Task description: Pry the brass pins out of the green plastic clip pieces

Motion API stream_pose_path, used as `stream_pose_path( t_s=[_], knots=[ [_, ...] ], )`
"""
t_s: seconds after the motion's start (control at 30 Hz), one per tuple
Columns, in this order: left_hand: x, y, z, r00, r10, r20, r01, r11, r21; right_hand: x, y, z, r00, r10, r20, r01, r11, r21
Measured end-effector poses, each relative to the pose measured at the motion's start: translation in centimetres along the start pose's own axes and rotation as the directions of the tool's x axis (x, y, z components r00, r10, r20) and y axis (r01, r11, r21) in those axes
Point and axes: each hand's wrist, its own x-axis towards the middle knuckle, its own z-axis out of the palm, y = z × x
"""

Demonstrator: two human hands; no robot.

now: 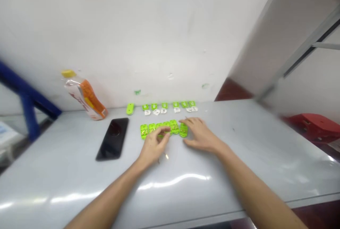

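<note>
My left hand (154, 144) is curled over the row of small green plastic casing halves (144, 131), its thumb and index fingertips nearly together. Whatever may be between those fingertips is too small to make out. At the row's right end, my right hand (200, 135) spans a green casing half (183, 130), fingers at its far edge and thumb at its near edge. Small brass-coloured parts (174, 127) lie inside the halves. The left hand hides some of the middle ones. Closer to me, a small brass-coloured piece (166, 156) lies loose on the table.
Along the wall stand several green pieces (164, 105) with small white parts (156, 112) before them. A longer green casing (130, 108) is at their left. A black phone (113, 138) and an orange-labelled bottle (86, 96) are on the grey table (66, 161). A red object (316, 126) is at right.
</note>
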Motion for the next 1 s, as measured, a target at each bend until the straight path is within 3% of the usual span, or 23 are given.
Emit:
stream_pose_path(
  t_s=[0.2,0.3,0.4,0.5,0.57,0.67,0.77,0.83,1.0],
  knots=[
    [-0.2,0.0,-0.2,1.0,-0.02,0.01,0.02,1.0,-0.021,0.6,0.6,1.1,0.997,0.074,0.019,-0.073,0.996,-0.049],
    [-0.2,0.2,-0.2,0.997,-0.077,0.019,0.078,0.989,-0.124,0.5,0.3,0.8,0.998,0.065,-0.016,-0.064,0.998,0.018],
    [-0.4,0.6,-0.1,0.977,-0.169,0.131,0.198,0.947,-0.253,0.2,-1.3,0.1,0.993,-0.019,-0.117,0.041,0.981,0.188],
    [-0.4,0.8,-0.2,0.946,-0.179,0.269,0.263,0.911,-0.317,0.0,-3.4,0.2,0.979,-0.183,-0.089,0.202,0.93,0.307],
    [-0.3,0.8,-0.4,0.94,-0.177,0.29,0.285,0.876,-0.389,-0.1,-4.3,0.5,0.97,-0.21,-0.122,0.239,0.917,0.32],
    [0.2,0.5,-1.0,0.963,-0.225,0.151,0.271,0.821,-0.502,-0.3,-4.6,1.0,0.96,-0.172,-0.221,0.241,0.909,0.339],
    [0.6,0.3,-1.7,0.962,-0.273,-0.011,0.22,0.799,-0.56,-0.5,-4.5,1.3,0.977,-0.212,-0.019,0.202,0.898,0.392],
    [0.6,0.2,-1.8,0.959,-0.274,-0.067,0.189,0.801,-0.568,-0.6,-4.6,1.6,0.956,-0.26,0.139,0.184,0.894,0.408],
    [0.4,0.0,-1.5,0.968,-0.235,-0.085,0.157,0.835,-0.528,-0.6,-5.1,2.6,0.937,-0.285,0.202,0.182,0.893,0.412]
  ],
)
